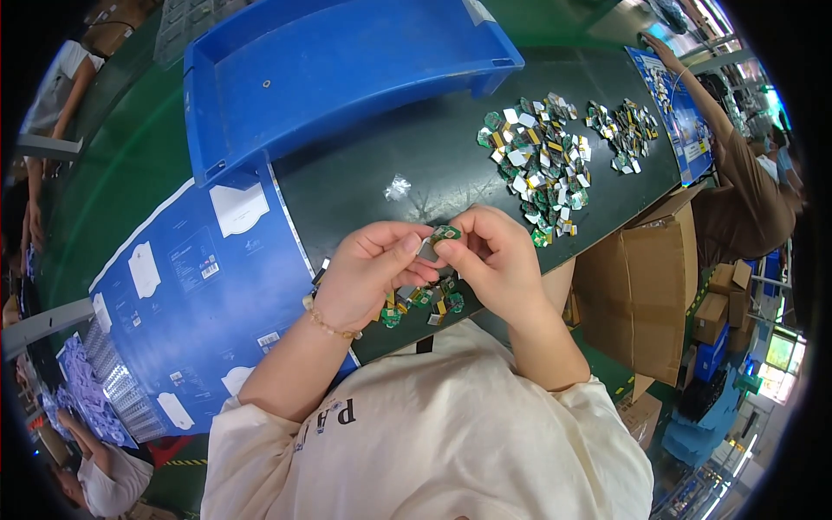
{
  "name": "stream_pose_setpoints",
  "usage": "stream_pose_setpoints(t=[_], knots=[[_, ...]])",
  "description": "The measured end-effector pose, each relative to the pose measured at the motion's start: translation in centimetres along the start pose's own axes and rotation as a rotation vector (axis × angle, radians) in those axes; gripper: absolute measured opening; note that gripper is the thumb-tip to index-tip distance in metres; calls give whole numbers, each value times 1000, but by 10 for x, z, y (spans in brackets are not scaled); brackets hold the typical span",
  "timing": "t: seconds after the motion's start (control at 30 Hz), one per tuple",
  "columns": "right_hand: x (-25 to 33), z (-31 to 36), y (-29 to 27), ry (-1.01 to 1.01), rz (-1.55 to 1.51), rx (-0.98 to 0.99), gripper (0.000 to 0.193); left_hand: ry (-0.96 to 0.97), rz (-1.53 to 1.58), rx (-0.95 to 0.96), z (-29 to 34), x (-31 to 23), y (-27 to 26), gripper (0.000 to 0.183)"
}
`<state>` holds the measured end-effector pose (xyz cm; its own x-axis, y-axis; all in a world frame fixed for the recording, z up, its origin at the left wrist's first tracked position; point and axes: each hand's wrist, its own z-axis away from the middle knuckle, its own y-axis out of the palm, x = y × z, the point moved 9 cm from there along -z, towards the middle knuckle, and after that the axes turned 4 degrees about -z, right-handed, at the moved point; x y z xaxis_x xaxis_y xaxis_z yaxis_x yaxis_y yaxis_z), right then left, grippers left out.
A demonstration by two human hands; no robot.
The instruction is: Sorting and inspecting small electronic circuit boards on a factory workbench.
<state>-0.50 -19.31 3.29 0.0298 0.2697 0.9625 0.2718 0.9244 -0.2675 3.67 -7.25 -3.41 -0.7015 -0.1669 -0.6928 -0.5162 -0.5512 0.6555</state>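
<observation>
From where I stand, the person at the dark worktable has both hands meeting in front of the chest, with a small green circuit board caught between them. The left hand pinches from the left, thumb against fingers, beside a pale edge; the right hand is clamped on the board from the other side, its thumb across the near face. The green end sits up toward the right fingertips, so the right hand looks the nearer to it. The long axis seems to slant from lower left to upper right, though the fingers hide too much to be sure. A small heap of boards lies just below the hands; a larger pile spreads beyond, to the right.
</observation>
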Motion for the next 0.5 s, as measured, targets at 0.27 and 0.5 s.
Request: stream_pose_setpoints(t=[0.27,0.5], knots=[[8,-2,-2,-94,128,-75,17,-1,-6,-31,-1,0,-2,24],[25,-4,-1,-258,290,-128,20,-15,15,-85,-1,1,-9,25]])
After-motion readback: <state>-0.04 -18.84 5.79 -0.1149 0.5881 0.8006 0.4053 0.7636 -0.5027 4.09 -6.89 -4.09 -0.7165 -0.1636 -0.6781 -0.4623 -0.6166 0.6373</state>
